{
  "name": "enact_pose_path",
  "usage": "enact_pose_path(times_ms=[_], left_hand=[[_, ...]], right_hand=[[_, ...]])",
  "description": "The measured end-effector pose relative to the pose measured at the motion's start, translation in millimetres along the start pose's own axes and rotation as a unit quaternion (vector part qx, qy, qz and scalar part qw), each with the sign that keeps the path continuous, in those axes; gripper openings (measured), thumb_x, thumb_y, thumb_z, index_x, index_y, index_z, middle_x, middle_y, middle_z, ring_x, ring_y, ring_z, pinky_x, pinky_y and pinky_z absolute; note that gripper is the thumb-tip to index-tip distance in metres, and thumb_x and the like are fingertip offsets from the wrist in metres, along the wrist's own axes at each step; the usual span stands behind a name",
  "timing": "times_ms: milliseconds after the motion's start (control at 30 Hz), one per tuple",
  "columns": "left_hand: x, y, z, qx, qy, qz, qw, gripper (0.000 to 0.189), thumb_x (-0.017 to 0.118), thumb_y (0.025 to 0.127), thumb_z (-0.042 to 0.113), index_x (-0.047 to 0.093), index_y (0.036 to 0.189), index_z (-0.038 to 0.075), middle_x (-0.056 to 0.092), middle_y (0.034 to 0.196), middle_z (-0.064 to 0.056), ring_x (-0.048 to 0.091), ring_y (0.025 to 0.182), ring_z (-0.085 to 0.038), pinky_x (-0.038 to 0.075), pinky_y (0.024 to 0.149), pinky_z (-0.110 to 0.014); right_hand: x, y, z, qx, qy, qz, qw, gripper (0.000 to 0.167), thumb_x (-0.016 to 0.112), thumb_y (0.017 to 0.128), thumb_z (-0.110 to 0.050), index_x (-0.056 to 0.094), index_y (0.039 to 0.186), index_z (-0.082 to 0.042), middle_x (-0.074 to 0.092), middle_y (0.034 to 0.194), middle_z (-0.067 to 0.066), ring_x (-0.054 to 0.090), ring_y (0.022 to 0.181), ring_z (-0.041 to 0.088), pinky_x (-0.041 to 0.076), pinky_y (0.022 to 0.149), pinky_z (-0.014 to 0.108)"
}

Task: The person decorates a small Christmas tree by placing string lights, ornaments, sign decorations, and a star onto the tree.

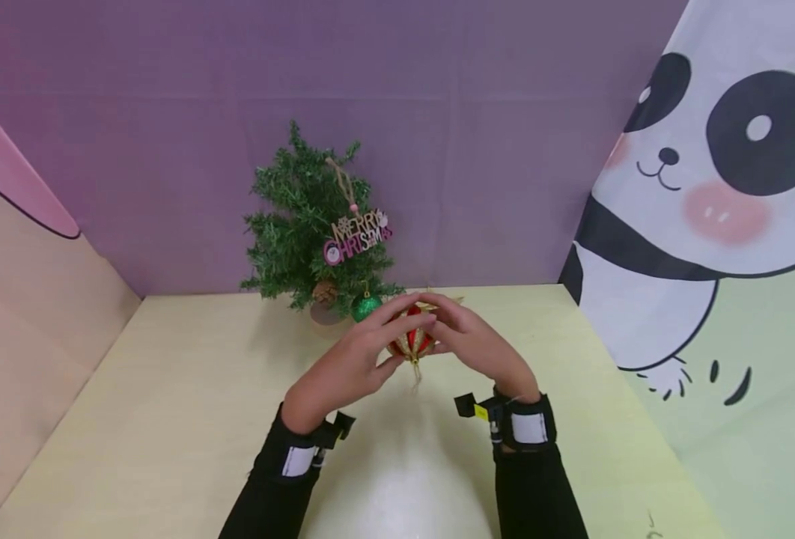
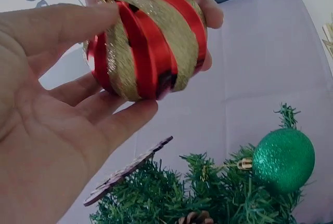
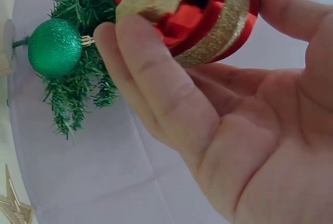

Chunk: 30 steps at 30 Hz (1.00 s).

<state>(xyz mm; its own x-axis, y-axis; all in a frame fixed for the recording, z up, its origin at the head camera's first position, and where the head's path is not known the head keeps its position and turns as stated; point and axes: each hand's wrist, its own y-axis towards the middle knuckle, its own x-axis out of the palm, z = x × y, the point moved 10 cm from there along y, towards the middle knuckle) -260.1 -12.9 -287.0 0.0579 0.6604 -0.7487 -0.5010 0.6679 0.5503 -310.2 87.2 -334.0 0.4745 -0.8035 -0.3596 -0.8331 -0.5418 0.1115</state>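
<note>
A red and gold striped Christmas bauble (image 1: 414,343) is held up between both hands in front of the tree. My left hand (image 1: 350,361) grips one side of it, with the thumb near the gold cap and fingers behind, as the left wrist view shows on the bauble (image 2: 156,42). The right hand (image 1: 488,348) holds the opposite side, its fingers and thumb curved around the bauble (image 3: 213,21). From the cap a gold cord loop (image 1: 416,378) hangs down toward me. Fingers cover the upper part of the bauble in the head view.
A small green Christmas tree (image 1: 303,202) stands at the table's back, bearing a "Merry Christmas" sign (image 1: 357,236), a pine cone (image 1: 325,292) and a green glitter bauble (image 1: 367,307). Behind the right hand lies a gold star (image 3: 16,200). A purple cloth (image 1: 505,150) hangs behind the table (image 1: 168,389).
</note>
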Motion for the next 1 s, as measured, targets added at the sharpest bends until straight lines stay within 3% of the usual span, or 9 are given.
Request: enact_pose_path(times_ms=[167,300,467,633,733,833,933,1000], left_hand=[[-5.2,-2.2,-7.8,-0.019,-0.039,0.013,0.999,0.067,0.069,0.081,0.008,0.04,0.138,0.026,0.03,0.145,0.001,0.039,0.125,-0.009,0.046,0.086,-0.022],[-15.0,-4.6,-18.6,-0.054,-0.066,0.05,0.9951,0.055,0.067,0.083,0.015,0.046,0.133,0.022,0.039,0.139,0.002,0.044,0.12,-0.01,0.047,0.085,-0.024],[-21.0,-10.0,-38.7,-0.133,-0.099,0.09,0.982,0.046,0.066,0.084,0.021,0.052,0.128,0.022,0.047,0.129,0.004,0.051,0.107,-0.009,0.05,0.079,-0.026],[-23.1,-15.8,-51.0,-0.203,-0.12,0.113,0.965,0.043,0.066,0.084,0.027,0.053,0.125,0.023,0.052,0.121,0.004,0.056,0.1,-0.009,0.052,0.069,-0.021],[-25.0,-18.5,-52.9,-0.229,-0.121,0.122,0.9581,0.042,0.066,0.083,0.031,0.054,0.122,0.023,0.054,0.115,0.004,0.057,0.095,-0.007,0.051,0.065,-0.019],[-26.3,-20.8,-53.0,-0.245,-0.106,0.123,0.9558,0.041,0.066,0.082,0.036,0.055,0.119,0.021,0.055,0.108,0.006,0.056,0.092,-0.007,0.051,0.063,-0.02],[-23.7,-22.8,-52.5,-0.26,-0.096,0.108,0.9548,0.041,0.066,0.081,0.039,0.056,0.116,0.02,0.055,0.105,0.007,0.056,0.091,-0.007,0.051,0.064,-0.022],[-19.1,-24.2,-53.0,-0.271,-0.1,0.088,0.9532,0.041,0.067,0.081,0.039,0.054,0.115,0.02,0.055,0.105,0.007,0.056,0.091,-0.008,0.051,0.066,-0.024]], right_hand=[[3,4.2,4,0.002,0.018,-0.005,0.9998,0.042,0.036,0.097,-0.04,0.037,0.137,-0.029,0.047,0.129,-0.001,0.055,0.107,0.022,0.051,0.08,0.038],[0,5.2,6,0.004,0.029,0.007,0.9996,0.045,0.029,0.098,-0.044,0.035,0.14,-0.026,0.05,0.124,0.003,0.057,0.101,0.026,0.051,0.079,0.039],[-2,1.5,-3,-0.005,0.008,0.022,0.9997,0.043,0.021,0.099,-0.043,0.028,0.141,-0.033,0.047,0.129,0.002,0.057,0.1,0.025,0.05,0.081,0.041],[-7,-8.7,-23,-0.035,-0.078,0.056,0.9947,0.045,0.02,0.099,-0.042,0.025,0.142,-0.03,0.038,0.139,-0.002,0.052,0.109,0.02,0.046,0.087,0.042],[-14,-15.7,-37,-0.059,-0.153,0.116,0.9795,0.047,0.037,0.096,-0.045,0.033,0.138,-0.025,0.04,0.135,-0.005,0.051,0.109,0.019,0.045,0.087,0.042],[-17,-21.5,-53,-0.09,-0.218,0.189,0.9533,0.038,0.054,0.09,-0.042,0.05,0.121,-0.022,0.053,0.115,-0.009,0.054,0.096,0.013,0.048,0.078,0.036],[-16,-24.7,-67,-0.131,-0.238,0.245,0.9307,0.022,0.06,0.087,-0.036,0.059,0.101,-0.02,0.058,0.093,-0.01,0.054,0.078,0.008,0.049,0.066,0.028],[-15,-25.9,-72,-0.153,-0.227,0.269,0.9235,0.014,0.06,0.088,-0.031,0.061,0.093,-0.019,0.059,0.084,-0.01,0.053,0.071,0.006,0.048,0.062,0.025]])
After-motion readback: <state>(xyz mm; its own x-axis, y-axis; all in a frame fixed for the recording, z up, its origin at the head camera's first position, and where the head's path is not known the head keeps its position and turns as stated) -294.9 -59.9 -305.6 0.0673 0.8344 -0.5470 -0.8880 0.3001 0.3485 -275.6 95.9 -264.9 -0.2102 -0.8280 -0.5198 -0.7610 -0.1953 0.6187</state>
